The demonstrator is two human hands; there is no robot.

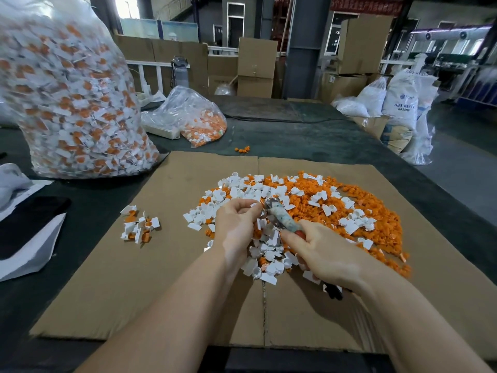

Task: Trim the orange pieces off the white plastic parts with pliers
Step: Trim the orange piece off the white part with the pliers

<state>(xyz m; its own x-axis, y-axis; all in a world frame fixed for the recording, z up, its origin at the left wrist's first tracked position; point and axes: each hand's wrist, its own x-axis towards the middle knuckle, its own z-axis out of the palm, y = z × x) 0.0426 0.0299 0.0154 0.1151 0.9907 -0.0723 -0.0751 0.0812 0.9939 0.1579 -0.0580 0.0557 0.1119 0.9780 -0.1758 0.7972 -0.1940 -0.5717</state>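
Orange offcuts and trimmed white parts [309, 208] heap at frame centre, a huge untrimmed bag [70, 98] upper left awaiting; left hand [236, 224] pinches one part, right hand [322, 254] grips pliers [279, 216] at it: mostly undone, I judge.

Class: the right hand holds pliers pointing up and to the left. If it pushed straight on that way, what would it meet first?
Most likely the left hand, whose fingertips pinch a white part right at the pliers tip.

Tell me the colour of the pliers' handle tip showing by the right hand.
Red, on the pliers gripped by the right hand; head view.
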